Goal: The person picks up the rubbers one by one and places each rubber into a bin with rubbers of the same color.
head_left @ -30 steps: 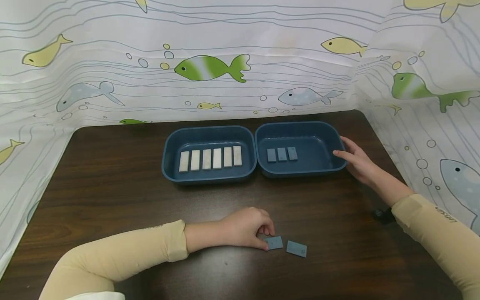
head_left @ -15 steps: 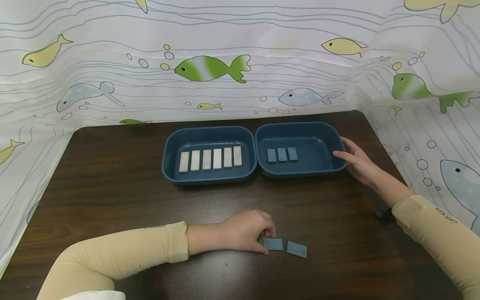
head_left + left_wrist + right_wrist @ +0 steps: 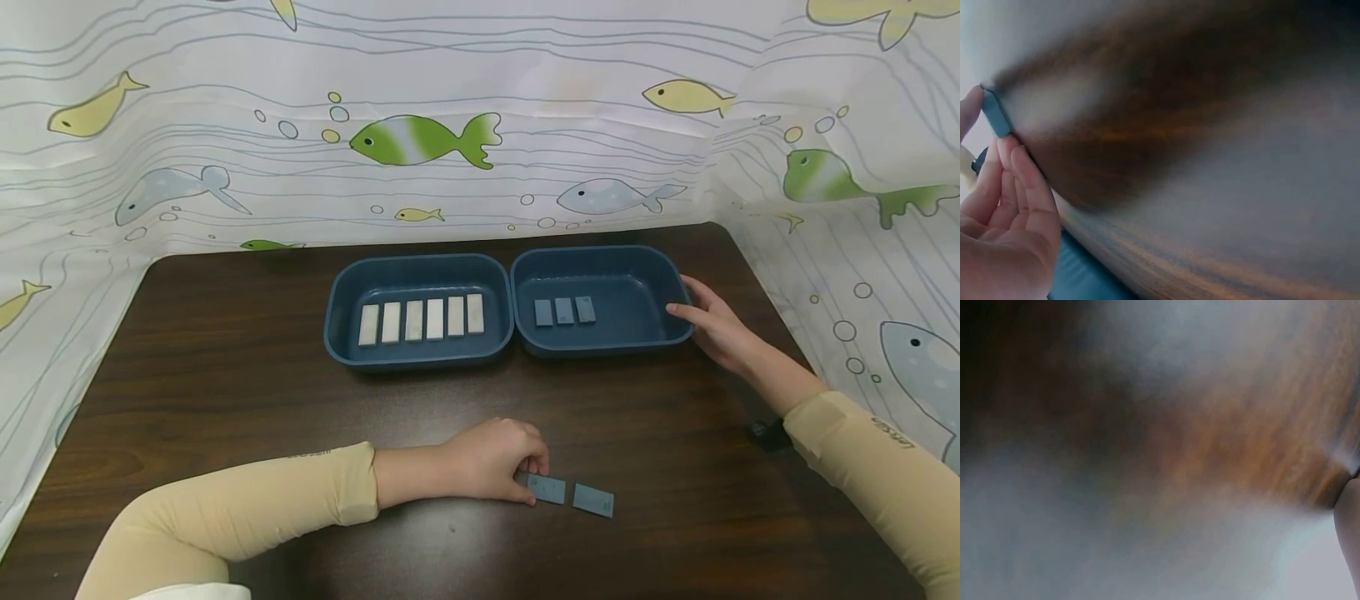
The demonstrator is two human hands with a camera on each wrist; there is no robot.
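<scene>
On the dark table, my left hand (image 3: 498, 462) pinches a small blue-grey rectangular tile (image 3: 547, 489) between thumb and fingers. In the left wrist view that tile (image 3: 996, 115) sits between the thumb tip and a fingertip, at opposite edges. A second blue-grey tile (image 3: 593, 500) lies just to its right, a narrow gap apart. My right hand (image 3: 716, 323) grips the right end of a blue bin (image 3: 600, 340), thumb over the rim. Inside that bin, 3 blue-grey tiles (image 3: 564, 311) stand in a row toward the left. Only a sliver of skin shows in the right wrist view.
Against the first bin's left side stands another blue bin (image 3: 420, 362), with several white rectangular blocks (image 3: 435, 319) lined up inside. A dark object (image 3: 767, 433) lies by the right forearm. White fish-print cloth (image 3: 450, 75) rises behind the table (image 3: 247, 358) and along its sides.
The tile at my left hand has turned clockwise, its right end now lower in the head view. My left hand has barely shifted, and my right hand stays on the bin.
</scene>
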